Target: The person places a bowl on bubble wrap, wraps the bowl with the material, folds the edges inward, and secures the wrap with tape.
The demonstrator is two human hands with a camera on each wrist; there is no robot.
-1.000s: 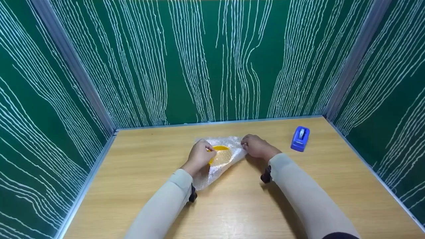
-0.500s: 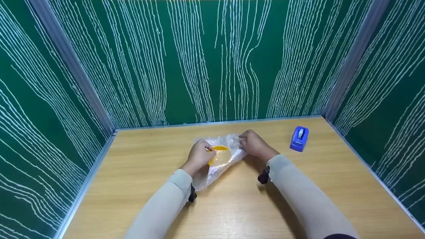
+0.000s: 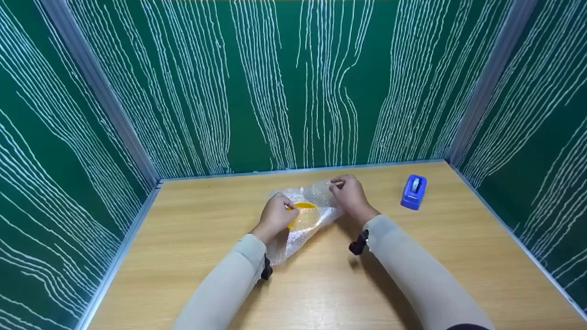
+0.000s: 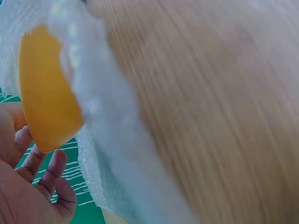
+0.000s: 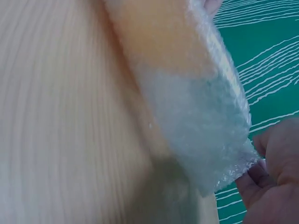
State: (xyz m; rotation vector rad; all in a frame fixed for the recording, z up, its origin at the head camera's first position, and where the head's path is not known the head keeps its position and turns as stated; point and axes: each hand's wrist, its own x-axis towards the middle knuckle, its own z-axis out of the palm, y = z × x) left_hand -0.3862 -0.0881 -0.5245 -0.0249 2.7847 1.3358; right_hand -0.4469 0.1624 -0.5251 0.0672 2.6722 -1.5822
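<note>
A sheet of bubble wrap (image 3: pixel 300 238) lies partly folded over a yellow bowl (image 3: pixel 304 205) in the head view. The bowl's far rim and left edge show bare; the rest is seen through the wrap. My left hand (image 3: pixel 275 213) pinches the bowl's left edge between thumb and forefinger. In the left wrist view the bare yellow side (image 4: pixel 49 93) stands tilted, the other fingers loosely bent beneath it. My right hand (image 3: pixel 351 197) pinches the wrap's far right corner, drawing it away from the bowl. The right wrist view shows the fingertips (image 5: pixel 260 165) at the wrap's edge.
A blue tape dispenser (image 3: pixel 413 191) stands on the wooden table (image 3: pixel 197 215) at the back right. Green panels (image 3: pixel 257 114) with white streaks enclose the table at the back and both sides.
My right hand has shifted a little away from me and to the left, lifting the corner of the bubble wrap with it. My left hand keeps its hold on the bowl's edge.
</note>
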